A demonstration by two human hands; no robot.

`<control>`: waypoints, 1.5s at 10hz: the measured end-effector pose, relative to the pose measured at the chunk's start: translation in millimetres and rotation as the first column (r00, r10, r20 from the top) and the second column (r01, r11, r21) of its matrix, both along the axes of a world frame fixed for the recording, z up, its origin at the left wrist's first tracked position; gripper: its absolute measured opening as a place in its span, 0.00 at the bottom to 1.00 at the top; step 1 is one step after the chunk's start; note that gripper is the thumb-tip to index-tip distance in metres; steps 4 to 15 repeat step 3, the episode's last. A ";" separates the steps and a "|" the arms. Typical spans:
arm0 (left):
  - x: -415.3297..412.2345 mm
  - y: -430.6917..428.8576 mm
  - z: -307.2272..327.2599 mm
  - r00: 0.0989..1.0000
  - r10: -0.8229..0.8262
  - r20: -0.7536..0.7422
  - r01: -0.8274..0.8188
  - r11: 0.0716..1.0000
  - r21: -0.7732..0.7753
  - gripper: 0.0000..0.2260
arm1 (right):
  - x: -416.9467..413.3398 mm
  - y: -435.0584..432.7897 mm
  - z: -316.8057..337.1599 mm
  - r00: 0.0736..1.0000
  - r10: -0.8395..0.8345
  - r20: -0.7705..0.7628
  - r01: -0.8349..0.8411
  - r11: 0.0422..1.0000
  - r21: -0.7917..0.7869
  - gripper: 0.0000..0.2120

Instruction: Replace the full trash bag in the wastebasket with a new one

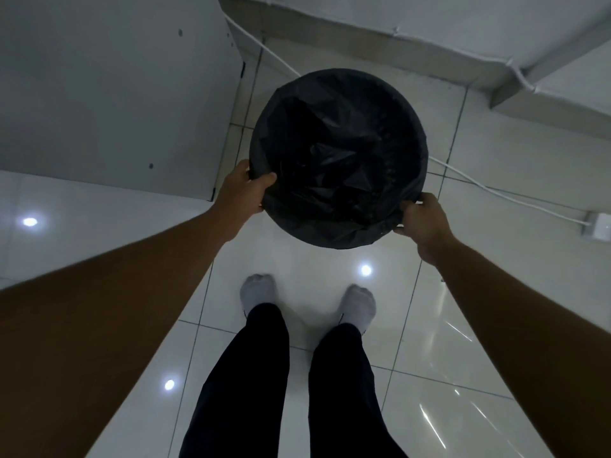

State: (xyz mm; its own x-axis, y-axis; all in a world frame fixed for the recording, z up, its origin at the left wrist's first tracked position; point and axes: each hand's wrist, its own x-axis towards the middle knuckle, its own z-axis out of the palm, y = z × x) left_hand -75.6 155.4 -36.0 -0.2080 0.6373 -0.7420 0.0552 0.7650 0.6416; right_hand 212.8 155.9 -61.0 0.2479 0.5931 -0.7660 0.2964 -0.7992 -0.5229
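Head view, hands gripping trash bag rim

No legible text, label, brand, number or sign appears on any surface in view. The black trash bag carries no readable print. The white wall plate, to the right of the bag, shows no readable marking.
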 end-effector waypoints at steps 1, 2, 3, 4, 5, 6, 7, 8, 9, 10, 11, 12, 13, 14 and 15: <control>-3.0 -9.5 2.8 0.998 -0.051 -0.040 0.050 0.998 -0.040 0.17 | -1.2 -6.7 2.7 0.999 -0.015 -0.047 0.013 0.998 -0.056 0.21; -2.3 -21.4 11.2 0.976 -0.166 -0.141 0.155 0.984 -0.088 0.28 | 0.9 -16.1 9.3 1.000 0.024 -0.017 -0.026 0.995 -0.096 0.33; 6.3 -36.2 42.1 0.958 -0.204 -0.200 0.186 0.977 -0.108 0.34 | 9.0 -23.4 25.5 0.989 0.132 0.070 -0.123 0.985 -0.122 0.38; 6.3 -36.2 42.1 0.958 -0.204 -0.200 0.186 0.977 -0.108 0.34 | 9.0 -23.4 25.5 0.989 0.132 0.070 -0.123 0.985 -0.122 0.38; 6.3 -36.2 42.1 0.958 -0.204 -0.200 0.186 0.977 -0.108 0.34 | 9.0 -23.4 25.5 0.989 0.132 0.070 -0.123 0.985 -0.122 0.38; 6.3 -36.2 42.1 0.958 -0.204 -0.200 0.186 0.977 -0.108 0.34 | 9.0 -23.4 25.5 0.989 0.132 0.070 -0.123 0.985 -0.122 0.38; 6.3 -36.2 42.1 0.958 -0.204 -0.200 0.186 0.977 -0.108 0.34 | 9.0 -23.4 25.5 0.989 0.132 0.070 -0.123 0.985 -0.122 0.38; 6.3 -36.2 42.1 0.958 -0.204 -0.200 0.186 0.977 -0.108 0.34 | 9.0 -23.4 25.5 0.989 0.132 0.070 -0.123 0.985 -0.122 0.38; 6.3 -36.2 42.1 0.958 -0.204 -0.200 0.186 0.977 -0.108 0.34 | 9.0 -23.4 25.5 0.989 0.132 0.070 -0.123 0.985 -0.122 0.38; 6.3 -36.2 42.1 0.958 -0.204 -0.200 0.186 0.977 -0.108 0.34 | 9.0 -23.4 25.5 0.989 0.132 0.070 -0.123 0.985 -0.122 0.38; 6.3 -36.2 42.1 0.958 -0.204 -0.200 0.186 0.977 -0.108 0.34 | 9.0 -23.4 25.5 0.989 0.132 0.070 -0.123 0.985 -0.122 0.38; 6.3 -36.2 42.1 0.958 -0.204 -0.200 0.186 0.977 -0.108 0.34 | 9.0 -23.4 25.5 0.989 0.132 0.070 -0.123 0.985 -0.122 0.38; 6.3 -36.2 42.1 0.958 -0.204 -0.200 0.186 0.977 -0.108 0.34 | 9.0 -23.4 25.5 0.989 0.132 0.070 -0.123 0.985 -0.122 0.38; 6.3 -36.2 42.1 0.958 -0.204 -0.200 0.186 0.977 -0.108 0.34 | 9.0 -23.4 25.5 0.989 0.132 0.070 -0.123 0.985 -0.122 0.38; 6.3 -36.2 42.1 0.958 -0.204 -0.200 0.186 0.977 -0.108 0.34 | 9.0 -23.4 25.5 0.989 0.132 0.070 -0.123 0.985 -0.122 0.38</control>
